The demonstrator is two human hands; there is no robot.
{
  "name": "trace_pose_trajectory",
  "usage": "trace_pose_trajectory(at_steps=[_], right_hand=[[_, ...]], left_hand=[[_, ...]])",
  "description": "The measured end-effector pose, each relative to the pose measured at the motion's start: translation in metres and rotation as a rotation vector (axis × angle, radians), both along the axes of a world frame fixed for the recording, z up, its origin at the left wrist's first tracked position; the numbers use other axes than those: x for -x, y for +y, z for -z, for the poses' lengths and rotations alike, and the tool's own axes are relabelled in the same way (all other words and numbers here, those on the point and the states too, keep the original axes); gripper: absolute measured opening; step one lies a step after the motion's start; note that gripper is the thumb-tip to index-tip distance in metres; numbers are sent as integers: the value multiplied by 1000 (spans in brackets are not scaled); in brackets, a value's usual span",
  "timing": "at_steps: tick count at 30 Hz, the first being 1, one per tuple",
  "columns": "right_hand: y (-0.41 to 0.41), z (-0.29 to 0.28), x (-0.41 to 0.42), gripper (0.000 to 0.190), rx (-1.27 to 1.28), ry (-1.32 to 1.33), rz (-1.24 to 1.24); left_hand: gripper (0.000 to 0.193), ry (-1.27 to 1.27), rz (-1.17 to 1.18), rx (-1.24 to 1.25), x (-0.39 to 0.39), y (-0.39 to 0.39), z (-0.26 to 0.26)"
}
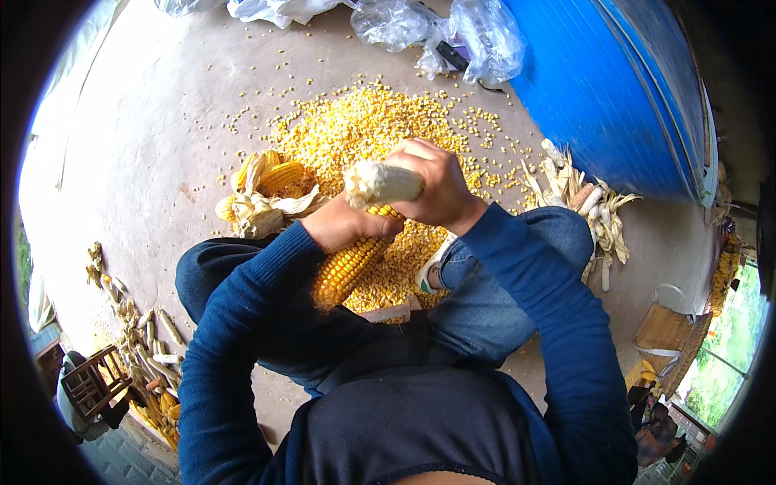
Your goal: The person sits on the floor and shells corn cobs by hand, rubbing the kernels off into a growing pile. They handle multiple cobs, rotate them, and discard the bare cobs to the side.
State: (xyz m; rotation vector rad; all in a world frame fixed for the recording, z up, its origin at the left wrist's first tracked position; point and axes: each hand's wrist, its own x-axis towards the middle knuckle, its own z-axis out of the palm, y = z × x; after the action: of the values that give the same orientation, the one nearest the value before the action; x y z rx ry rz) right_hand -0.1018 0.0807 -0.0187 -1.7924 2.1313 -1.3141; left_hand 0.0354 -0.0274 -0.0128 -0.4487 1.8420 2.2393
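My left hand (351, 226) is closed around a yellow corn cob (348, 270) that slants down to the left, its kernels still on at the lower end. In my right hand (430, 179) is a pale, bare corncob (382, 183), lying across the upper end of the yellow cob. A heap of loose corn kernels (364, 127) spreads on the floor beyond both hands and continues between my legs. Left of my left hand lie several yellow cobs (282, 176) and dry corn husks (260, 212).
A large blue container (606, 91) stands at the upper right, with husks and bare cobs (585, 200) beside it. Clear plastic bags (485, 42) lie at the top. More cobs (151, 351) lie at lower left near a small wooden chair (94, 382). A woven basket (664, 327) is at right.
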Motion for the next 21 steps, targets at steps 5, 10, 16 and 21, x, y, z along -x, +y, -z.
trace_pose_trajectory(at_steps=[5,10,16,21], right_hand=[[-12,24,-7,11,-49,-205,111],[-17,12,18,18,11,-1154,240],[-9,-16,24,41,-12,-1357,98],[-27,15,-5,14,86,-848,305]], left_hand=[[69,-142,-57,359,1,8,19],[79,-178,-55,923,7,13,8],[86,-167,-152,911,11,10,-4],[80,-152,-136,1073,14,20,6]])
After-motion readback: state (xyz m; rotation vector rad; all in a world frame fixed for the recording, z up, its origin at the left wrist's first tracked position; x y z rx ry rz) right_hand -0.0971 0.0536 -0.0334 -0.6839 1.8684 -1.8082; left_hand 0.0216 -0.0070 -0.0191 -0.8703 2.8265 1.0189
